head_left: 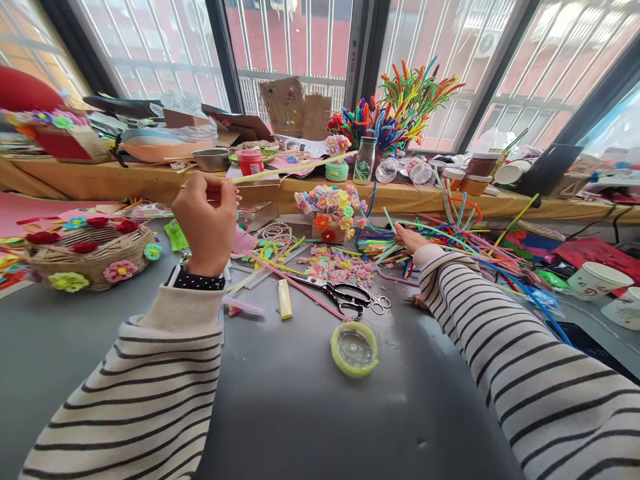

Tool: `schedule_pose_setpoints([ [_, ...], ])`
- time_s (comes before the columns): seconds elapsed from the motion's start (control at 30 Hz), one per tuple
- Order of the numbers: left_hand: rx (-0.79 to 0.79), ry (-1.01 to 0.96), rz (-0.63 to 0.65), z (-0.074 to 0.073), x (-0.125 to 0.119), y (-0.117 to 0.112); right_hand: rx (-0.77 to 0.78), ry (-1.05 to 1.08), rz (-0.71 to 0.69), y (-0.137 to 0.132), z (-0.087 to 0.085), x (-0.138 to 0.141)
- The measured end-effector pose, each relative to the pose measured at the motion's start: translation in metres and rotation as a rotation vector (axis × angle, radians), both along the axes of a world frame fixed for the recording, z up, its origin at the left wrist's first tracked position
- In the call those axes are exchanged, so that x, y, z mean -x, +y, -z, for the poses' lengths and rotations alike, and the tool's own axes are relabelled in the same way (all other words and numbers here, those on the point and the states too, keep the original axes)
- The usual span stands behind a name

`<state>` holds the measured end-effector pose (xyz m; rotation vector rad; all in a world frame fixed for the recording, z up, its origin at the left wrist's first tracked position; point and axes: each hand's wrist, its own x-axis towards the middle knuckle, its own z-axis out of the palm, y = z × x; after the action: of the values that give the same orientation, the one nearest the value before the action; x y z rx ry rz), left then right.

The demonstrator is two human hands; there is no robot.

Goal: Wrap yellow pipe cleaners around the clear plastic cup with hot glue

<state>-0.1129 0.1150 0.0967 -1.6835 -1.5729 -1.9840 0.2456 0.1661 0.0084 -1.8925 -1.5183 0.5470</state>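
Observation:
My left hand is raised above the table, thumb and fingers pinched on one end of a pale yellow pipe cleaner, which stretches to the right. Stretched forward, my right hand touches a heap of coloured pipe cleaners. Its fingers look closed on a pale green strand, though they are partly hidden. Nearer to me, a clear round lid sits within a coiled yellow-green ring. Black-handled scissors, small metal scissors and a yellow lighter lie between my arms.
A twine basket with crocheted flowers stands at left. Pink scraps lie before a small flower-covered box. Paper cups stand at right. Along the back shelf are a glass bottle, jars and bunched pipe cleaners.

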Motion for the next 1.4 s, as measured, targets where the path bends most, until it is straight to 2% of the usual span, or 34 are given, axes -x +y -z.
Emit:
schedule_pose_setpoints([
  [0.17,-0.003,-0.143,0.130,0.005,-0.009,-0.016,0.002,0.087,-0.080,-0.014,-0.024,0.008],
  [0.27,0.030,-0.255,0.248,0.011,-0.022,-0.029,-0.059,0.202,-0.193,-0.039,-0.037,0.024],
  [0.3,0.077,-0.298,0.317,0.013,-0.028,-0.036,-0.072,0.259,-0.261,-0.052,-0.041,0.033],
  [0.33,0.157,-0.434,0.434,0.015,-0.034,-0.043,-0.081,0.322,-0.334,-0.065,-0.044,0.041],
  [0.43,0.354,-0.491,0.641,0.023,-0.056,-0.070,-0.102,0.501,-0.513,-0.108,-0.048,0.068],
  [0.5,0.492,-0.502,0.770,0.029,-0.070,-0.086,-0.148,0.592,-0.558,-0.133,-0.047,0.082],
  [0.57,0.599,-0.477,0.870,0.035,-0.081,-0.098,-0.276,0.777,-0.568,-0.150,-0.043,0.091],
  [0.63,0.668,-0.450,0.950,0.042,-0.087,-0.105,-0.372,0.923,-0.514,-0.160,-0.038,0.097],
  [0.73,0.720,-0.397,0.984,0.050,-0.091,-0.108,-0.417,1.006,-0.383,-0.165,-0.030,0.099],
  [0.8,0.727,-0.262,0.976,0.054,-0.091,-0.108,-0.446,1.032,-0.299,-0.164,-0.025,0.097],
  [0.97,0.607,0.421,0.798,0.057,-0.093,-0.120,-0.542,1.093,-0.080,-0.162,-0.015,0.080],
  [1.07,0.640,0.859,0.784,0.057,-0.100,-0.128,-0.564,1.106,-0.003,-0.162,-0.012,0.071],
  [1.13,0.670,1.007,0.775,0.058,-0.105,-0.128,-0.556,1.112,0.021,-0.163,-0.012,0.068],
  [1.3,0.676,0.999,0.783,0.060,-0.102,-0.120,-0.510,1.112,0.012,-0.166,-0.013,0.068],
  [1.4,0.657,0.790,0.786,0.064,-0.092,-0.113,-0.482,1.107,-0.026,-0.168,-0.014,0.068],
])
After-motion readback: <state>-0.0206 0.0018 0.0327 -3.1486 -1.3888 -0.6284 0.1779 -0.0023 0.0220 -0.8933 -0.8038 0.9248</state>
